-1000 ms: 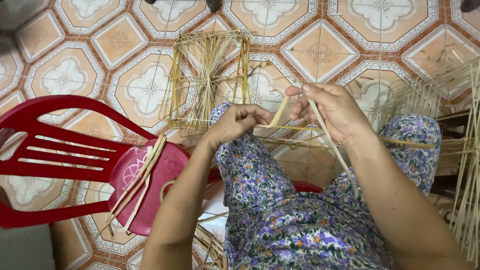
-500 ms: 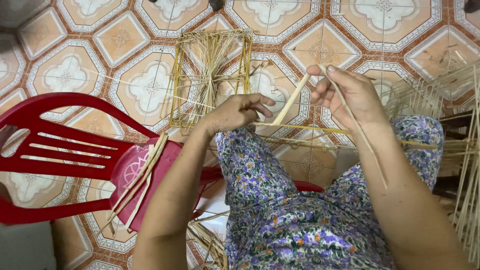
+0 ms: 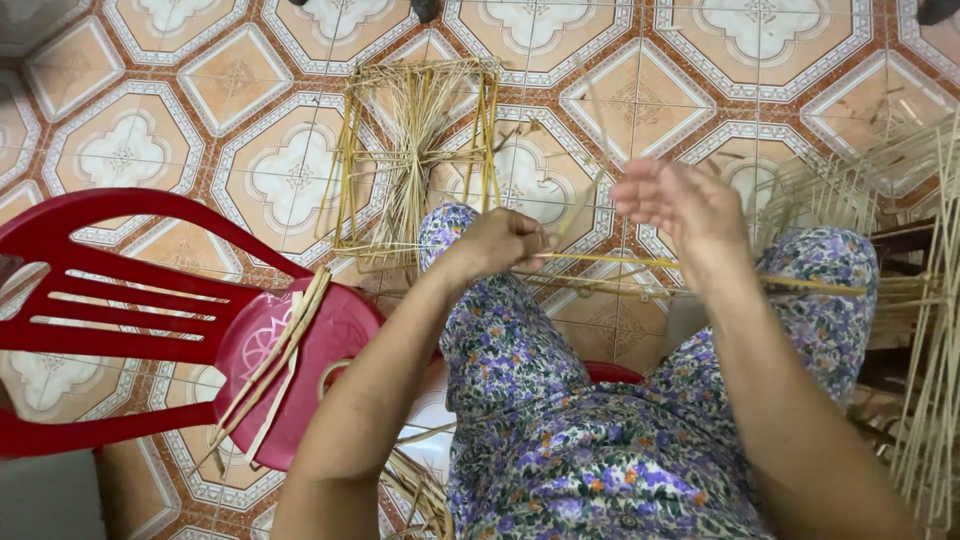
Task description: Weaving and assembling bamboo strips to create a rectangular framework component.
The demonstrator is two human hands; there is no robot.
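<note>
Motion blurs the right hand (image 3: 680, 205), and the stick frames (image 3: 925, 300) run off the right edge.

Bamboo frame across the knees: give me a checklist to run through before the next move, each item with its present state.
1. Left hand closed on the bamboo frame: ok.
2. Frame lying across both knees: ok.
3. Right hand gripping anything: cannot tell, it is blurred, fingers look spread.
4. Thin strip running up from the left hand: ok, though faint.
5. Spare strips lying on the red chair beside the left arm: ok.
6. Finished frame lying on the tiled floor, apart from the hands: ok.
</note>
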